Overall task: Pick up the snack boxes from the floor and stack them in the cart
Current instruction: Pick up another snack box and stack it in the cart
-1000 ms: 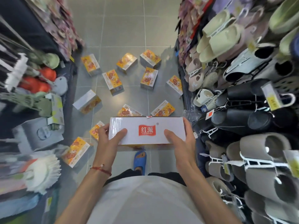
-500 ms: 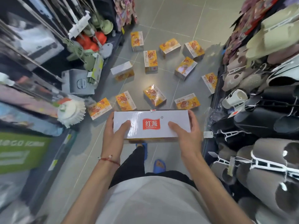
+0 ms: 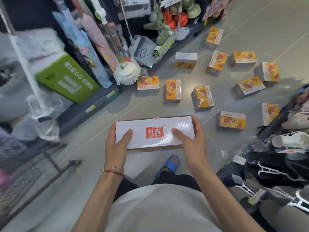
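While the left hand (image 3: 117,144) and right hand (image 3: 192,141) grip its short ends, thumbs on top, the long white shiny cardboard snack box (image 3: 155,133) hangs near, up off the grey tiled floor (image 3: 259,22). It looks stiff, light and slippery, so holding both ends seems safest.

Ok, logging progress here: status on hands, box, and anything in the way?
Both gripping: left hand, right hand on ends of one snack box, white side up. Ahead, other snack boxes scattered on floor. No cart clearly visible.

A green carton (image 3: 66,79) near a white mop head (image 3: 126,73); blue sandal (image 3: 169,164) on floor (image 3: 260,19).
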`<state>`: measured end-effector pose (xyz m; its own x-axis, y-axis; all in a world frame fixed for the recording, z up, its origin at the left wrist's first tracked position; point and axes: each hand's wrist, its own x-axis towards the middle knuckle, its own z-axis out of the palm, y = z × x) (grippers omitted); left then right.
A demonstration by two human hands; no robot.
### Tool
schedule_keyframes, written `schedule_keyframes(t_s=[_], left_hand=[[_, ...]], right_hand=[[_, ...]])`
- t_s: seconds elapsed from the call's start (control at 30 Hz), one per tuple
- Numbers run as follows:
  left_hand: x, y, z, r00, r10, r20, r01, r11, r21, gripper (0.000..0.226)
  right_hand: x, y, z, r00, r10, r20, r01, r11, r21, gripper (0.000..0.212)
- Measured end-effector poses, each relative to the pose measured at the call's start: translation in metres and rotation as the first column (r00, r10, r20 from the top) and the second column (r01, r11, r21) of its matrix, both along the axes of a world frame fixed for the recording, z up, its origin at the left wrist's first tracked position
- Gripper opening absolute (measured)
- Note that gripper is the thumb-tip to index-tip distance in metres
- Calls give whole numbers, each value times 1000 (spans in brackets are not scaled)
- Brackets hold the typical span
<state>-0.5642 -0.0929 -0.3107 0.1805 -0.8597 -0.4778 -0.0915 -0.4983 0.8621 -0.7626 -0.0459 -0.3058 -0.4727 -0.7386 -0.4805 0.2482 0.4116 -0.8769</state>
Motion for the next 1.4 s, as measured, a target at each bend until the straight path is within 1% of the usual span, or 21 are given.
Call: schedule_keyframes(t_s=[0.1, 0.2, 0.3, 0.4, 0.57, 0.67, 0.77, 0.9, 0.97, 1.07, 1.13, 1.2, 1.33, 1.4], left_hand=[[55, 24, -5, 996, 89, -24, -89, 996, -13, 35], [113, 54, -5, 982, 183, -52, -185, 982, -33, 37], [175, 87, 1, 958, 276, -75, -280, 958, -55, 23], [238, 125, 6, 926, 372, -66, -375, 926, -44, 26], [330, 186, 8, 840, 542, -25, -542, 839, -51, 28], [373, 214, 6, 753, 658, 1, -658, 752, -41, 26], [406, 232, 3, 668, 744, 15, -744, 668, -39, 29], [447, 237, 4, 577, 816, 37, -813, 578, -65, 28], [471, 233, 4, 543, 838, 52, -835, 545, -77, 28], [511, 219, 4, 496, 865, 76, -862, 501, -71, 34], [539, 206, 2, 484, 870, 96, -867, 492, -81, 35], [563, 193, 0, 478, 873, 101, -870, 486, -82, 43], [605, 162, 0, 427, 899, 99, -896, 436, -87, 48], [623, 148, -2, 425, 900, 98, -899, 432, -73, 50]], right_hand=[[47, -1, -2, 991, 129, -23, -129, 992, -8, 59], [103, 4, -4, 972, 228, -54, -229, 973, -8, 57], [166, 15, -4, 944, 322, -71, -325, 946, -21, 54], [233, 34, -2, 915, 400, -55, -402, 915, -31, 54], [339, 58, -3, 817, 575, -44, -576, 817, -19, 56], [393, 65, -4, 748, 663, -39, -663, 748, -8, 56], [439, 66, -3, 678, 735, -20, -735, 678, -4, 62], [497, 52, -8, 595, 804, -11, -804, 594, -21, 56], [529, 41, -13, 548, 837, -5, -837, 547, -22, 58], [578, 19, -17, 508, 861, 11, -860, 508, -36, 58], [610, 0, -18, 478, 878, 18, -877, 478, -39, 54], [638, -19, -18, 450, 893, 16, -892, 450, -37, 51], [683, -49, -22, 423, 906, 17, -905, 424, -28, 57], [702, -63, -25, 423, 906, 24, -905, 424, -24, 58]])
